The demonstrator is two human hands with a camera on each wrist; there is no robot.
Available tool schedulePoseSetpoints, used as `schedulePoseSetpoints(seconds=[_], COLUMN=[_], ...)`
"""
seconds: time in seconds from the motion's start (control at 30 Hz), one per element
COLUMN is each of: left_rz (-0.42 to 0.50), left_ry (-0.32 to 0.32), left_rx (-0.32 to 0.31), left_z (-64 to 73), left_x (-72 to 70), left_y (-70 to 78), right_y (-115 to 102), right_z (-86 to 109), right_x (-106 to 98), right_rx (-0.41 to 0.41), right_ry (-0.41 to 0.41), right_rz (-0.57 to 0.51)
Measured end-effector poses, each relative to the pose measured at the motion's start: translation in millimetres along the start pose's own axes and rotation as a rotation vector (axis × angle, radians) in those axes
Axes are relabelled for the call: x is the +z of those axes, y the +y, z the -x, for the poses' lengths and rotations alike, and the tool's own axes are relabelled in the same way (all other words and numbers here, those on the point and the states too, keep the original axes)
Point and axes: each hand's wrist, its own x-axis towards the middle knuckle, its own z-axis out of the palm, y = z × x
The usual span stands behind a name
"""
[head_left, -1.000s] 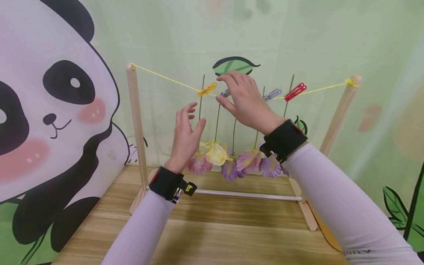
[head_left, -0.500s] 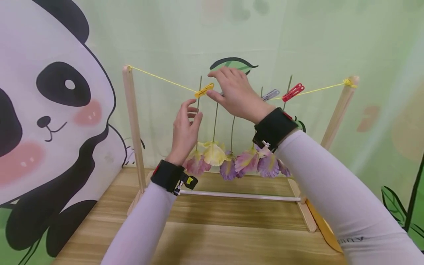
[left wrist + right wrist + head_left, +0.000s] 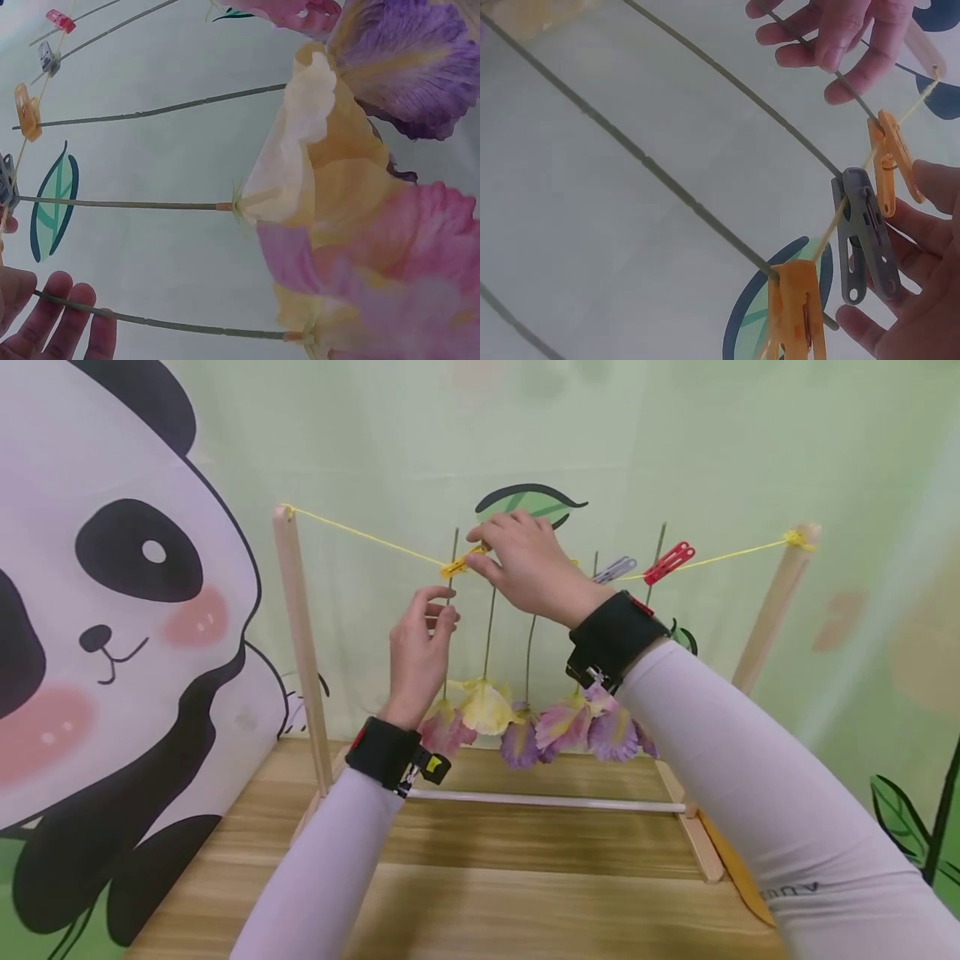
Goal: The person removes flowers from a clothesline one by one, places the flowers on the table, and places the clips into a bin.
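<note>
In the head view, several artificial flowers hang upside down by their stems from a yellow string [image 3: 360, 535], held by clothespins. My left hand [image 3: 420, 652] pinches the leftmost stem [image 3: 187, 327] between thumb and fingers, just below the string; a pink flower [image 3: 447, 732] hangs at its lower end. At the top of that stem, my right hand [image 3: 534, 564] holds the handles of an orange clothespin [image 3: 904, 154] between thumb and fingertips. Close beside those fingers, a grey clothespin [image 3: 870, 232] grips the stem of the yellow flower [image 3: 487, 708].
Wooden posts [image 3: 303, 643] with a white crossbar [image 3: 540, 800] carry the string above a wood-grain table [image 3: 480, 902]. Another orange clothespin [image 3: 799, 300], a light grey clothespin [image 3: 617, 569] and a red clothespin [image 3: 670, 562] sit along it. A panda-printed backdrop [image 3: 375, 435] stands behind.
My right hand has shifted left from near the grey clothespin to the orange one, taking its handles. My left hand has risen slightly and its fingers have come onto the leftmost stem.
</note>
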Motion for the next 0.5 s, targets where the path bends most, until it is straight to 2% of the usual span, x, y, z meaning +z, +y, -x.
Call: schedulePoseSetpoints(seconds=[0.23, 0.5], left_rz=[0.012, 0.001], left_ry=[0.008, 0.004], left_rx=[0.005, 0.001], left_z=[-0.6, 0.4], left_x=[3.2, 6.8], left_y=[4.6, 6.7], right_y=[-1.1, -1.7], right_z=[-2.7, -4.2], right_x=[-1.0, -0.4], right_rx=[0.020, 0.067], right_ry=[0.015, 0.075], right_rz=[-0.039, -0.051])
